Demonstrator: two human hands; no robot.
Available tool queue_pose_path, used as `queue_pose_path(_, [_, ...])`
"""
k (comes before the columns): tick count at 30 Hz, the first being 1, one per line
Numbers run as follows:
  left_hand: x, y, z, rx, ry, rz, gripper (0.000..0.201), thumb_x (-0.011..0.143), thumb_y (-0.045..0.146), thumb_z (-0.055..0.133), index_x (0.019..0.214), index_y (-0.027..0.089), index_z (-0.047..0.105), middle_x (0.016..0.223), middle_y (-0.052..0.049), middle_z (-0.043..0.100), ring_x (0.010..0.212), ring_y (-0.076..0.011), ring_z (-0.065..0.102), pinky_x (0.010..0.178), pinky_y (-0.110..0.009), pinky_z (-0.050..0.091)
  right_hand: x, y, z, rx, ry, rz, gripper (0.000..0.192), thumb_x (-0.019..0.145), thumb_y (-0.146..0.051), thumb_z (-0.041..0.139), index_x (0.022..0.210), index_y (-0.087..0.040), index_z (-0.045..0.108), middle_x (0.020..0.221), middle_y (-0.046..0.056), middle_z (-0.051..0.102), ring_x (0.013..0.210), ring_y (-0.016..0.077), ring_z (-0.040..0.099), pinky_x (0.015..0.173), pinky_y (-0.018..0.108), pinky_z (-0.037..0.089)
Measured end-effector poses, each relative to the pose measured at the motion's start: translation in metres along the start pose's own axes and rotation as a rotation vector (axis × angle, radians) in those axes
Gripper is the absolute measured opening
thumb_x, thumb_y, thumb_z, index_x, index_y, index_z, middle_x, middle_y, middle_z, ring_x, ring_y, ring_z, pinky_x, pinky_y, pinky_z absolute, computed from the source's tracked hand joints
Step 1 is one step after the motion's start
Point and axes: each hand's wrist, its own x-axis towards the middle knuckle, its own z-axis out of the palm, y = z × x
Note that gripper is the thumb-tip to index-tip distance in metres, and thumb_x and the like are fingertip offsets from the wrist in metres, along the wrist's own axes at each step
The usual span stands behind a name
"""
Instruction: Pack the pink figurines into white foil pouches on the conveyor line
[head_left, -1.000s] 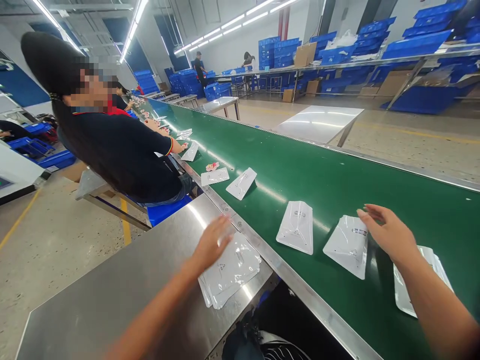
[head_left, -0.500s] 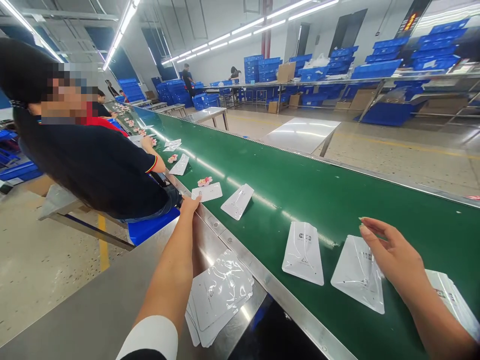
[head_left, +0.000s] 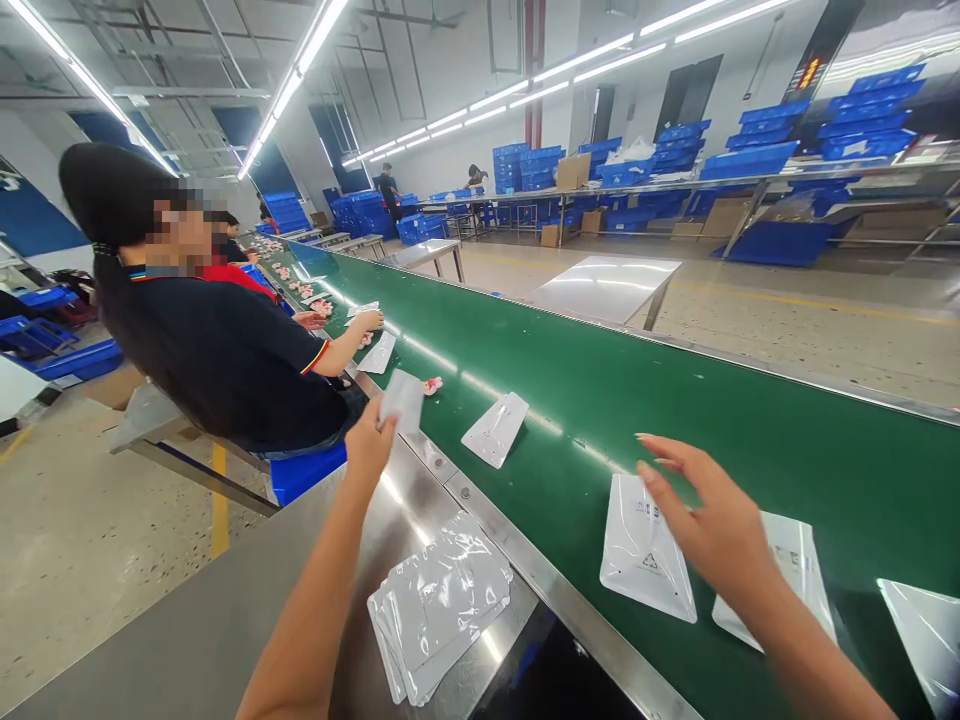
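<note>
My left hand (head_left: pixel 369 440) grips a white pouch (head_left: pixel 403 402) by its near end, raised at the belt's metal edge. Over the green belt hovers my right hand (head_left: pixel 709 510), its thumb and fingers apart and nothing between them. Beneath its fingertips lies a printed white pouch (head_left: pixel 646 560), and another white pouch (head_left: pixel 787 580) is partly covered by the wrist. Farther up the belt rest a single white pouch (head_left: pixel 496 430) and a small pink item (head_left: pixel 433 386), too small to name. A stack of white pouches (head_left: pixel 442 610) sits on the steel table below my left arm.
A co-worker (head_left: pixel 225 330) in a dark shirt sits on the left, one hand (head_left: pixel 367 322) over the belt. The green belt (head_left: pixel 570 390) runs diagonally, with a metal rail along its near side. Steel tables (head_left: pixel 607 288) and blue bins (head_left: pixel 517 168) stand beyond.
My left hand has lifted the pouch off the belt. My right hand has shifted left to a different pouch. Pouches on the belt appear farther right, and the view has turned slightly left.
</note>
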Motion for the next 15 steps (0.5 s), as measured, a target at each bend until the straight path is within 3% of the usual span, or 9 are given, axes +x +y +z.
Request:
queue_pose_path(2, [-0.035, 0.027, -0.011, -0.110, -0.112, 0.240, 0.039, 0.085, 0.029, 0.050, 0.124, 0.026, 0.050, 0.120, -0.002, 0.059, 0.104, -0.0215, 0.058, 0.089, -0.028, 0.043, 0.001, -0.022, 0.014, 0.087, -0.131, -0.134, 0.036, 0.087, -0.041, 0.046, 0.120, -0.027, 0.048, 0.119, 0.003, 0.057, 0.107, 0.0201, 0.054, 0.087, 0.034, 0.046])
queue_pose_path(4, [-0.069, 0.052, -0.019, -0.230, -0.305, 0.468, 0.036, 0.087, 0.029, 0.049, 0.122, 0.029, 0.051, 0.120, 0.001, 0.060, 0.103, -0.0194, 0.058, 0.088, -0.027, 0.043, 0.003, -0.041, 0.028, 0.162, -0.262, -0.263, 0.047, 0.084, -0.042, 0.052, 0.126, -0.025, 0.042, 0.125, 0.006, 0.052, 0.114, 0.0218, 0.049, 0.095, 0.037, 0.041])
queue_pose_path(5, [-0.083, 0.062, -0.021, -0.280, -0.404, 0.562, 0.036, 0.087, 0.028, 0.048, 0.123, 0.030, 0.051, 0.118, 0.001, 0.061, 0.102, -0.0189, 0.059, 0.088, -0.028, 0.043, 0.004, -0.048, 0.035, 0.200, -0.322, -0.303, 0.048, 0.082, -0.041, 0.054, 0.126, -0.024, 0.042, 0.125, 0.006, 0.052, 0.114, 0.0221, 0.049, 0.095, 0.038, 0.040])
queue_pose_path(7, [-0.103, 0.076, -0.023, -0.357, -0.551, 0.664, 0.036, 0.087, 0.027, 0.048, 0.123, 0.032, 0.051, 0.111, 0.000, 0.064, 0.095, -0.0185, 0.061, 0.085, -0.029, 0.044, 0.005, -0.058, 0.044, 0.274, -0.447, -0.309, 0.033, 0.083, -0.037, 0.053, 0.114, -0.025, 0.052, 0.112, 0.004, 0.059, 0.102, 0.0201, 0.055, 0.087, 0.034, 0.044])
queue_pose_path(9, [-0.111, 0.079, -0.020, -0.486, -0.596, 0.592, 0.037, 0.085, 0.029, 0.053, 0.123, 0.031, 0.051, 0.100, -0.001, 0.067, 0.086, -0.0182, 0.062, 0.081, -0.030, 0.045, 0.006, -0.061, 0.049, 0.339, -0.560, -0.230, 0.017, 0.087, -0.034, 0.046, 0.092, -0.024, 0.060, 0.087, 0.000, 0.064, 0.079, 0.0161, 0.058, 0.070, 0.028, 0.046])
queue_pose_path(11, [-0.111, 0.075, -0.012, -0.756, -0.621, 0.404, 0.055, 0.077, 0.037, 0.064, 0.129, 0.029, 0.045, 0.096, -0.003, 0.066, 0.085, -0.0190, 0.061, 0.079, -0.030, 0.046, 0.007, -0.061, 0.054, 0.420, -0.618, -0.099, 0.023, 0.088, -0.038, 0.044, 0.080, -0.023, 0.060, 0.071, -0.002, 0.061, 0.064, 0.0137, 0.054, 0.058, 0.025, 0.042])
queue_pose_path(13, [-0.108, 0.068, -0.002, -1.090, -0.719, 0.236, 0.079, 0.067, 0.047, 0.071, 0.134, 0.025, 0.036, 0.105, -0.007, 0.062, 0.093, -0.0222, 0.059, 0.080, -0.031, 0.046, 0.008, -0.062, 0.063, 0.530, -0.594, 0.031, 0.027, 0.085, -0.044, 0.048, 0.080, -0.021, 0.060, 0.068, -0.002, 0.059, 0.061, 0.0130, 0.052, 0.055, 0.023, 0.039])
queue_pose_path(15, [-0.106, 0.063, 0.008, -1.302, -0.868, 0.137, 0.081, 0.064, 0.053, 0.071, 0.132, 0.020, 0.041, 0.111, -0.010, 0.060, 0.100, -0.0258, 0.056, 0.084, -0.033, 0.045, 0.010, -0.065, 0.078, 0.630, -0.547, 0.106, 0.030, 0.083, -0.047, 0.051, 0.078, -0.019, 0.060, 0.069, -0.001, 0.060, 0.062, 0.0131, 0.051, 0.055, 0.023, 0.039])
